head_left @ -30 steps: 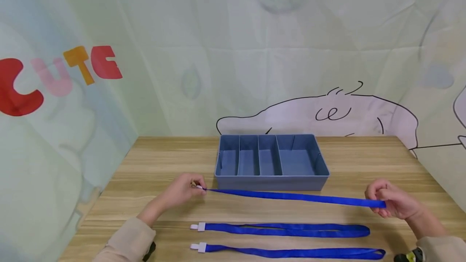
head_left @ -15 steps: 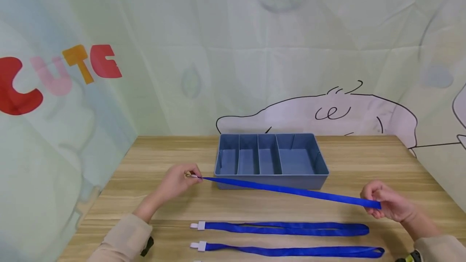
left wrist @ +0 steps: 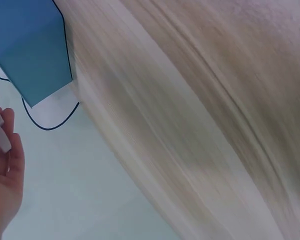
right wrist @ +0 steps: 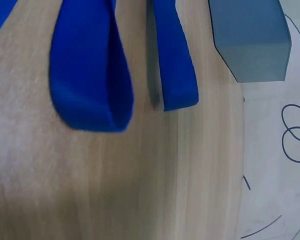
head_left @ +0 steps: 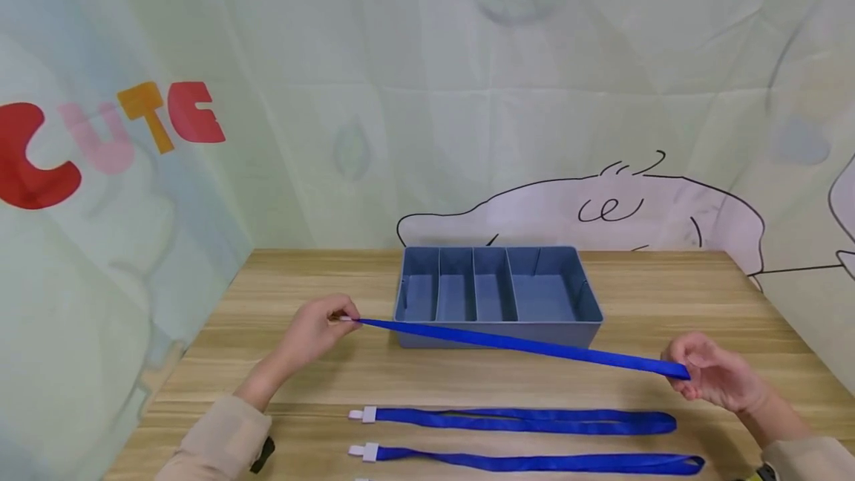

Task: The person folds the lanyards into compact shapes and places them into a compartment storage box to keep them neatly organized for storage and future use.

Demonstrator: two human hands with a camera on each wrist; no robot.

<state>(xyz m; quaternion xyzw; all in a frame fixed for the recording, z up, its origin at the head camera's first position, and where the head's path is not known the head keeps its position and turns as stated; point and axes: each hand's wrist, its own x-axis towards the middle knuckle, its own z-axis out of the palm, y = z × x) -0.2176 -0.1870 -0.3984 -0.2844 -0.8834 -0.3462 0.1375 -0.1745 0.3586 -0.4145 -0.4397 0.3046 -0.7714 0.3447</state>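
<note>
A blue lanyard (head_left: 521, 344) is stretched between both hands in the head view, passing in front of the box. My left hand (head_left: 317, 332) pinches its clip end at the left; the white clip (left wrist: 1, 137) shows between the fingers in the left wrist view. At the right, the fingers of my right hand (head_left: 718, 373) hold the folded loop end. Two more blue lanyards, an upper one (head_left: 528, 419) and a lower one (head_left: 548, 462), lie flat on the table, their white clips to the left. The right wrist view shows lanyard loops (right wrist: 90, 85), but not the right hand.
A blue-grey box (head_left: 497, 335) with several compartments stands at the back middle of the wooden table (head_left: 300, 280). Behind it hangs a printed curtain (head_left: 334, 95). A white bit of another clip (head_left: 361, 479) shows at the bottom edge of the head view.
My left hand has moved up and left with the clip end, so the held lanyard now slants down to the right. My right hand has shifted slightly left. The lanyards on the table lie still.
</note>
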